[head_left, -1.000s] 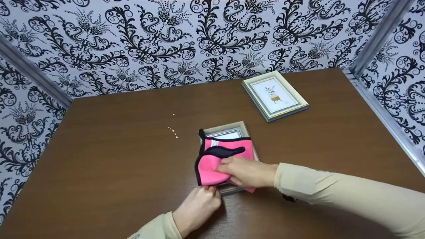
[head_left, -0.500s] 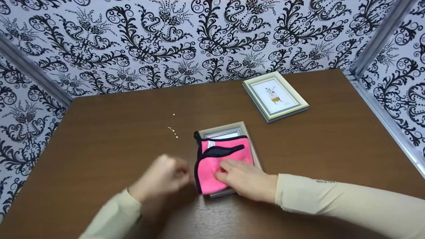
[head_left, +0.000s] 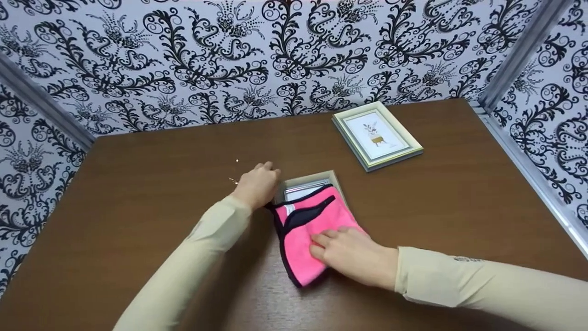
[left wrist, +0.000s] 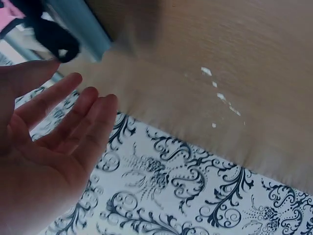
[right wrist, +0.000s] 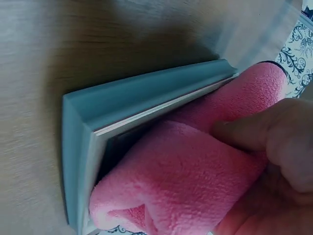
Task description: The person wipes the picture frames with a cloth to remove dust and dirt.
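A pink fleece cloth with black trim and a small white label (head_left: 290,209) lies folded over a pale picture frame (head_left: 308,178) on the table. Bunched pink cloth (right wrist: 181,171) is gripped by my right hand (head_left: 351,255), thumb pressed into the fleece, and it covers much of the frame's face. My left hand (head_left: 257,186) is at the frame's far left corner. In the left wrist view its fingers (left wrist: 80,120) are spread and slightly bent, with the thumb tip right at a black trim loop (left wrist: 58,41). The near side of the frame is hidden under cloth and hand in the head view.
A second picture frame (head_left: 377,137) with a plant drawing lies at the back right of the brown table (head_left: 161,184). Small white flecks (left wrist: 220,95) lie left of the first frame. Black-and-white patterned walls (head_left: 220,55) stand behind and at both sides.
My left hand has moved from the frame's near edge round to its far left corner. My right hand has shifted slightly nearer, pulling the cloth's lower corner toward me and turning it.
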Action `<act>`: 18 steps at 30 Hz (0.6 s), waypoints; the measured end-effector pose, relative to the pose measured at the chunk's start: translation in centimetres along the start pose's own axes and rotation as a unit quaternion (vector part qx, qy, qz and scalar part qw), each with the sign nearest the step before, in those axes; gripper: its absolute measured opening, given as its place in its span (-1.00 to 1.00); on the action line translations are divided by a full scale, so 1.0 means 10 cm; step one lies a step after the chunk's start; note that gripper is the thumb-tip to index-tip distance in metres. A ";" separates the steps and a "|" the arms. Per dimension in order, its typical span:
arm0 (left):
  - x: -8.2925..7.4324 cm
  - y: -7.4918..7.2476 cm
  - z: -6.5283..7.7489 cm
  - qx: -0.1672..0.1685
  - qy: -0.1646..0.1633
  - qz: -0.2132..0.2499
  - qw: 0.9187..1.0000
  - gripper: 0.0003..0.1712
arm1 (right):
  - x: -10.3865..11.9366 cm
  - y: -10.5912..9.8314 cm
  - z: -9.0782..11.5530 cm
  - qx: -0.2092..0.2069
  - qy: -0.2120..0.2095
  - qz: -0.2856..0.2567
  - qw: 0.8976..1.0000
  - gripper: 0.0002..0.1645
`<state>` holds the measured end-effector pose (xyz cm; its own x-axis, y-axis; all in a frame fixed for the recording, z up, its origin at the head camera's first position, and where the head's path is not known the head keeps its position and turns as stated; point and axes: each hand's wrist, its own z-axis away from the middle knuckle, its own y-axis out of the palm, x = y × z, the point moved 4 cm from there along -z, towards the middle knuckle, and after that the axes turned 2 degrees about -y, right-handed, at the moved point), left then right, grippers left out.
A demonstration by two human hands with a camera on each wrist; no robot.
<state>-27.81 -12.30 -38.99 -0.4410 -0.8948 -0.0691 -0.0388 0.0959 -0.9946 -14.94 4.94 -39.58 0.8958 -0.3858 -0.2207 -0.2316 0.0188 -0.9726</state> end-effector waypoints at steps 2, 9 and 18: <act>0.02 0.06 -0.08 0.031 -0.016 0.005 0.999 -0.90 | -0.03 -0.02 0.04 0.007 0.005 -0.001 1.000 -0.73; 0.07 0.13 -0.23 0.063 -0.039 0.046 0.996 -0.90 | -0.16 -0.11 0.17 0.038 0.031 0.000 0.999 -0.79; 0.05 0.14 -0.37 0.107 -0.025 0.025 0.994 -0.89 | -0.17 -0.06 0.05 0.029 0.051 -0.156 0.986 -0.72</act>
<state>-31.44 -11.04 -40.09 -0.3925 -0.9121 -0.1182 0.1761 0.0515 -0.9830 -16.12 6.06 -38.63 0.8761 -0.4727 0.0954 0.0739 -0.0639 -0.9952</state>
